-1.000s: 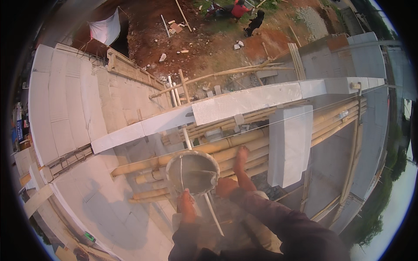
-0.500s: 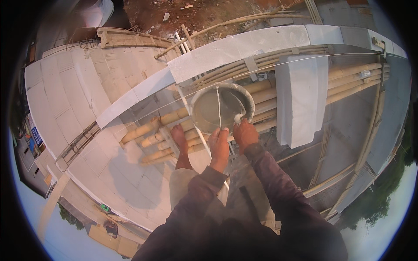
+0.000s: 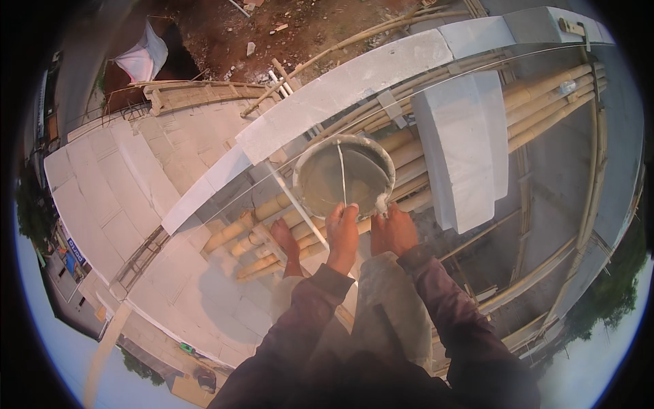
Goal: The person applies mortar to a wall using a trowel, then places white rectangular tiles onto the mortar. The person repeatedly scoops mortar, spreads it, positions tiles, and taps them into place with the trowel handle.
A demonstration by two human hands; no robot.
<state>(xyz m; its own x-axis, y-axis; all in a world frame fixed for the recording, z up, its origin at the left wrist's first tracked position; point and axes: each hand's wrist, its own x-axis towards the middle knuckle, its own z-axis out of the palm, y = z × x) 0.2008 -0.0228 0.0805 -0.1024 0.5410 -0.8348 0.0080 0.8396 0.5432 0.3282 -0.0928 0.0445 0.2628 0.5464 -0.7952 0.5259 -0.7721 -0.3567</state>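
Note:
My left hand [image 3: 340, 237] is closed on a thin pale handle that crosses a grey, crusted bucket [image 3: 320, 170] holding grey, murky liquid or slurry. My right hand [image 3: 397, 232] grips the bucket's near right rim by a pale, crusted lump [image 3: 382, 202]. Beneath the bucket lie several bamboo poles [image 3: 228, 236], with a white pipe [image 3: 289, 195] slanting past its left side. Just right of it rests a pair of large white blocks [image 3: 449, 146]. My bare left foot [image 3: 287, 245] stands on the poles; the other is mostly hidden behind my right hand.
A ledge of white blocks [image 3: 340, 82] curves across ahead, a taut string [image 3: 477, 61] along it. Block surfaces [image 3: 109, 191] extend left. A shadowed drop with poles lies at right [image 3: 545, 204]. Beyond are reddish ground [image 3: 225, 34] and a pale hanging sheet [image 3: 143, 54].
From a second ago, the bucket has moved up and right in view, both hands with it. Over the last half second it shifted slightly down and left as the view turned. My left foot has come into sight.

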